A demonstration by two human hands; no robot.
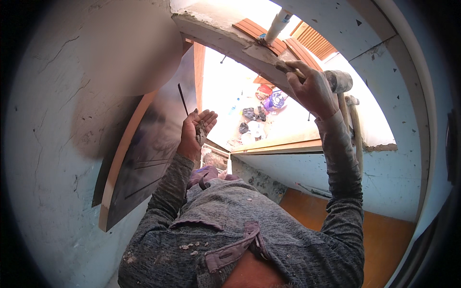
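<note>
Plaster wall (pixel 57 144), one, pale blue and cracked, is filling the left side; a second blue wall (pixel 384 177) is standing at the right under the window opening. One dark shutter panel (pixel 153 144) with a wooden edge is swinging inward at the left, narrowing the room beside the left arm. One rough window head (pixel 230 41), grey and crumbling, is arching across the top, with one white pipe (pixel 278 24) crossing above it. One wooden sill (pixel 278 145) is running below the bright opening, where several coloured bags (pixel 261 108) are lying outside. Two hands are working: the right hand (pixel 314 89) is gripping a tool handle (pixel 288 69) pressed against the window head, fingers closed round it; the left hand (pixel 197 127) is being held palm up, fingers spread, cupping a lump of grey mortar (pixel 200 130). Crumbs (pixel 189 247) are lying on the grey sweater.
</note>
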